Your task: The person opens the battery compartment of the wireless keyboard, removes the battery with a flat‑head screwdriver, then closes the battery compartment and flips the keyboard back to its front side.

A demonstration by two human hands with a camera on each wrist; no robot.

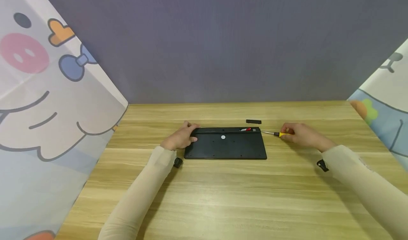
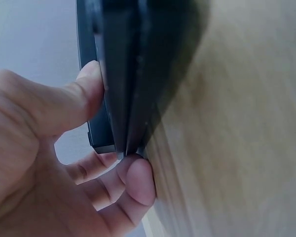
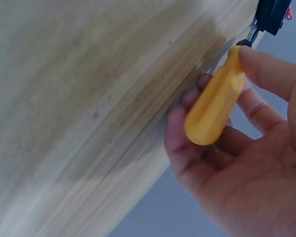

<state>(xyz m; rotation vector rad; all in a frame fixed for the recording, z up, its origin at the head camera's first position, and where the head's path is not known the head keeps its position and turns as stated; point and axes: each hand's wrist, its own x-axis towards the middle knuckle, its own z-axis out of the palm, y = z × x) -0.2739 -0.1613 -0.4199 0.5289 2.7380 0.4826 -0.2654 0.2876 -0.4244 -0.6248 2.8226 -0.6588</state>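
Observation:
A black keyboard (image 1: 226,148) lies underside up on the table, with small screw holes and a white round sticker (image 1: 223,137). My left hand (image 1: 179,138) grips its left end; in the left wrist view the thumb is on one face and curled fingers are at the other. My right hand (image 1: 301,134) holds a screwdriver by its yellow handle (image 3: 214,101), thumb on top and fingers curled beneath. The shaft's tip meets or nearly meets the keyboard's upper right edge; exact contact is too small to tell. A red-and-silver piece (image 1: 246,129) sits in the opened battery compartment.
A small black cover strip (image 1: 253,121) lies on the wooden table (image 1: 223,197) just behind the keyboard. A grey panel (image 1: 223,48) rises at the table's back edge, and cartoon-printed sheets (image 1: 57,91) stand at both sides.

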